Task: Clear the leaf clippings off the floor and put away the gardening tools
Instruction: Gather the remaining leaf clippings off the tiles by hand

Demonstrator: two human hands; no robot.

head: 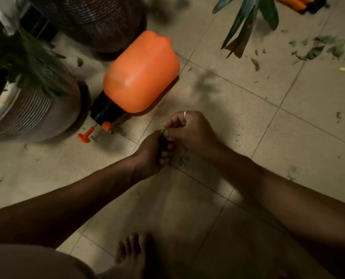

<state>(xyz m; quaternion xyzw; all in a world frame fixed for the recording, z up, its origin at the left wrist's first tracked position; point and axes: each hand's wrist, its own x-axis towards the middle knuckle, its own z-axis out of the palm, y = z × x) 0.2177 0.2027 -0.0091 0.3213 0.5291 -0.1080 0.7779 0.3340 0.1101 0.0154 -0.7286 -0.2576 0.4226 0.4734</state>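
My left hand (150,156) and my right hand (189,130) meet low over the tiled floor (248,109) at the centre of the head view. The left hand is cupped and holds a small bunch of leaf clippings (164,132). The right hand's fingers are curled and pinch the same bunch from above. A few crumbs of leaf (182,158) lie on the tile just under the hands. More scattered leaf clippings (318,48) cover the floor at the upper right. An orange pressure sprayer (139,75) lies on its side to the upper left of the hands, black pump end toward me.
A ribbed plant pot (33,109) with a leafy plant stands at the left, a dark woven pot (99,23) behind it. Long green leaves (246,19) hang at the top right. An orange tool (300,3) lies at the top edge. My bare foot (133,256) is below.
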